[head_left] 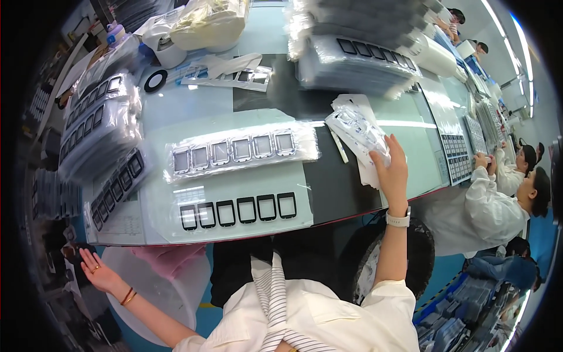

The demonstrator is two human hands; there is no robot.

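My left hand (101, 273) is open, palm up and fingers spread, off the table's front left corner and holding nothing. My right hand (392, 170) reaches over the table's right part, its fingers stretched out and its thumb apart. The thumb touches the edge of a stack of white sheets (358, 126) topped with crumpled clear film. A thin white stick (339, 146) lies beside that stack. In the middle sits a clear plastic tray (226, 161) with several small framed windows in a row. Nearer me, a row of black rectangular frames (246, 210) lies on the glassy surface.
Stacked clear trays (99, 144) stand at the left; a taller stack (346, 70) is at the back right. A black tape ring (155, 81) and white gloves (234, 64) lie at the back. Below the table are a white bin (158, 299) and a black-lined bin (419, 246). Co-workers sit at the right.
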